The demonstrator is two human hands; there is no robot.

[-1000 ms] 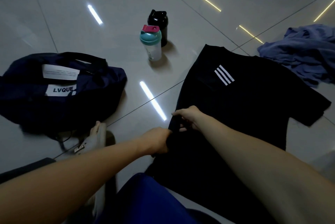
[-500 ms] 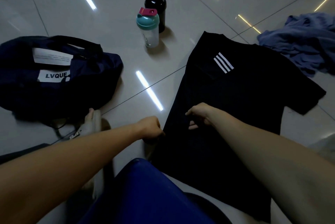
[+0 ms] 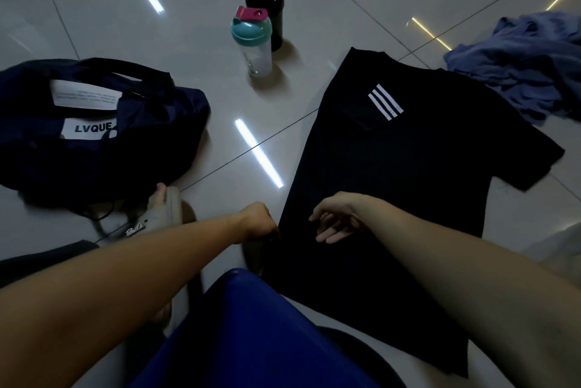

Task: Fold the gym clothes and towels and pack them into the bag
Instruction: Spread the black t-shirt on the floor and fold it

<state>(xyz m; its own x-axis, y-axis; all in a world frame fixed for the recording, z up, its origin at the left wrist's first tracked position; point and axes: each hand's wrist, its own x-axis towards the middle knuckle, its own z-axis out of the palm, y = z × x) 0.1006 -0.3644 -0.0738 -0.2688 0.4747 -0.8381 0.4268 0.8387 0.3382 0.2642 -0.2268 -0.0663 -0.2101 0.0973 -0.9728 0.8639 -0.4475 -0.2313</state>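
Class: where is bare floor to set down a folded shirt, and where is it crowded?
Bare tile: between navy bag and black shirt; also beyond the bag, left of the bottles. Crowded: the shirt's right, by the blue clothes.

Lying around one black T-shirt (image 3: 393,183): two bottles beyond, black bottle (image 3: 267,7) and teal-lidded bottle (image 3: 253,48); one navy bag (image 3: 132,161) left; one blue-grey garment (image 3: 528,70) right.

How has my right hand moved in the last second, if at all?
Yes: the right hand let go of the left edge of the shirt and shifted right, further onto it.
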